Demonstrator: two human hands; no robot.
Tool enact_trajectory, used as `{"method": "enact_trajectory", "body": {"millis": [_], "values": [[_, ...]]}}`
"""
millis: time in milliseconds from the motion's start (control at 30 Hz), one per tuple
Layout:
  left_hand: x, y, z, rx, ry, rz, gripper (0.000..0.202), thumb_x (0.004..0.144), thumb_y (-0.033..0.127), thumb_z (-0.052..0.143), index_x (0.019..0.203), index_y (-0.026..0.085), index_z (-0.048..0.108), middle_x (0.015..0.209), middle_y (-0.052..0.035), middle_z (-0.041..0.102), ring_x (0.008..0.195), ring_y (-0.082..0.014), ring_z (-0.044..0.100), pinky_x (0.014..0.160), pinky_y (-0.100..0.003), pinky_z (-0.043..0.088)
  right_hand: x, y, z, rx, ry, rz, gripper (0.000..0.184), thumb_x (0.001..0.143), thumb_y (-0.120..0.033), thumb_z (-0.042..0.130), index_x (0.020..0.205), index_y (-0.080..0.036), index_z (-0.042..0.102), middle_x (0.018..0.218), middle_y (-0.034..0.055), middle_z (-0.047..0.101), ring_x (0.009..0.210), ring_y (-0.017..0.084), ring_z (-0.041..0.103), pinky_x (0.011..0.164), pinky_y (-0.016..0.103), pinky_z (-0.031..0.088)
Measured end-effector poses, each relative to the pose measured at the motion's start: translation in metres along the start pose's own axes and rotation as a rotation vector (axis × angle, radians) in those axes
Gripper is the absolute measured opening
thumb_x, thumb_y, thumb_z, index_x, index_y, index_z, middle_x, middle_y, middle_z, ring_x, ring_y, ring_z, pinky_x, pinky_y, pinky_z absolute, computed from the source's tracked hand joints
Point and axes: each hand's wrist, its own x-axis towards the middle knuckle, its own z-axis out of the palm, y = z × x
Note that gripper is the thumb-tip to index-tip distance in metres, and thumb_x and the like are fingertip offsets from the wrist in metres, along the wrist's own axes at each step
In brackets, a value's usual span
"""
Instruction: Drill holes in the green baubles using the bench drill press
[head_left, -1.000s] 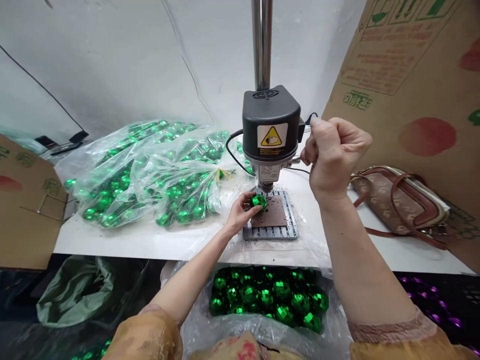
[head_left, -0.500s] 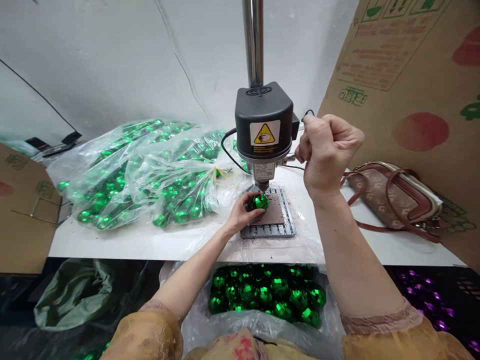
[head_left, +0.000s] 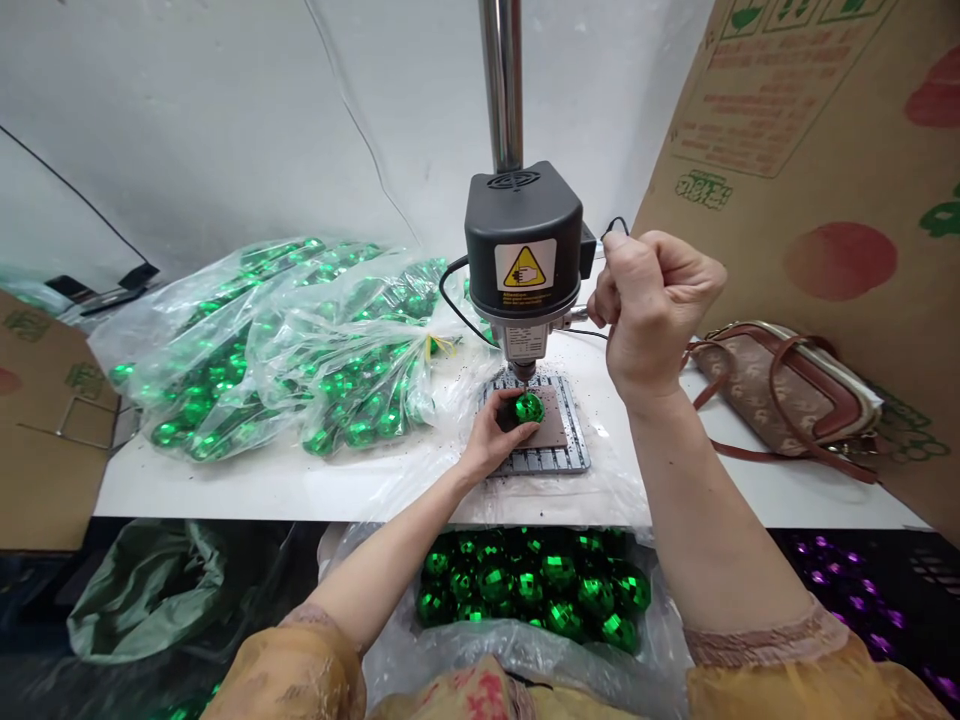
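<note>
Between the thumb and fingers of my left hand (head_left: pixel 491 437) is a shiny green faceted ball (head_left: pixel 529 408). It sits over a brown board (head_left: pixel 551 425) on the slotted metal base (head_left: pixel 577 455) of a small drill press (head_left: pixel 525 235), just under the chuck (head_left: pixel 525 371). My right hand (head_left: pixel 652 305) is closed in a fist at the right side of the drill head, by the short metal feed handle (head_left: pixel 579 314). The fingers cover most of what it grips. Dark shavings lie scattered on the base.
Clear bags of green balls (head_left: pixel 300 350) lie left on the white table (head_left: pixel 262 490). An open bag of loose green balls (head_left: pixel 529 585) is below the front edge. A handbag (head_left: pixel 780 400) and a large carton (head_left: pixel 810 180) stand right; purple balls (head_left: pixel 847 595) lie lower right.
The green ball has shifted slightly right and down in my left hand and shows more of its face. My right hand stays closed by the drill head. The view moved a little.
</note>
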Motion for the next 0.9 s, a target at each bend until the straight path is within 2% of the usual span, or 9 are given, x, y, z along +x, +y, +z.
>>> {"method": "enact_trajectory", "body": {"millis": [233,367,533,800,900], "values": [[0.004,-0.007,-0.001,-0.033,-0.015,-0.025,0.055,0.076,0.042,0.085,0.119,0.019,0.059,0.111,-0.0092,0.07,0.106,-0.0253,0.068,0.096,-0.042,0.053,-0.006,-0.002,-0.003,0.081,-0.014,-0.043,0.049,0.087,-0.018,0.061,0.049,-0.02,0.03,0.044,-0.0068,0.026,0.04,0.004,0.027,0.045,0.027,0.021],[0.005,-0.01,-0.001,-0.025,-0.022,-0.018,0.057,0.075,0.043,0.085,0.12,0.019,0.059,0.112,-0.0094,0.07,0.108,-0.0258,0.067,0.097,-0.042,0.053,-0.019,0.002,-0.007,0.089,0.025,-0.094,0.051,0.086,-0.02,0.062,0.048,-0.019,0.028,0.046,-0.0065,0.022,0.04,0.004,0.027,0.045,0.027,0.018],[0.003,-0.009,-0.001,-0.047,-0.03,-0.005,0.058,0.077,0.044,0.084,0.122,0.019,0.058,0.115,-0.0099,0.069,0.109,-0.0259,0.067,0.098,-0.042,0.053,-0.033,0.011,-0.012,0.062,0.024,-0.194,0.056,0.088,-0.03,0.061,0.051,-0.018,0.021,0.046,-0.0064,0.021,0.04,0.004,0.026,0.044,0.028,0.022],[0.002,-0.008,0.0,-0.056,-0.016,-0.006,0.057,0.076,0.046,0.084,0.12,0.019,0.059,0.114,-0.0094,0.069,0.108,-0.0251,0.067,0.098,-0.042,0.053,-0.036,0.024,-0.015,0.152,0.024,-0.317,0.056,0.086,-0.029,0.062,0.053,-0.019,0.017,0.044,-0.0062,0.02,0.037,0.005,0.021,0.041,0.029,0.017],[0.002,-0.01,0.0,-0.066,-0.026,-0.006,0.059,0.076,0.046,0.084,0.122,0.019,0.058,0.114,-0.0093,0.069,0.108,-0.0248,0.067,0.098,-0.042,0.053,-0.042,0.028,-0.019,0.138,0.016,-0.344,0.054,0.086,-0.024,0.061,0.052,-0.018,0.019,0.044,-0.0059,0.022,0.038,0.004,0.023,0.042,0.028,0.019]]}}
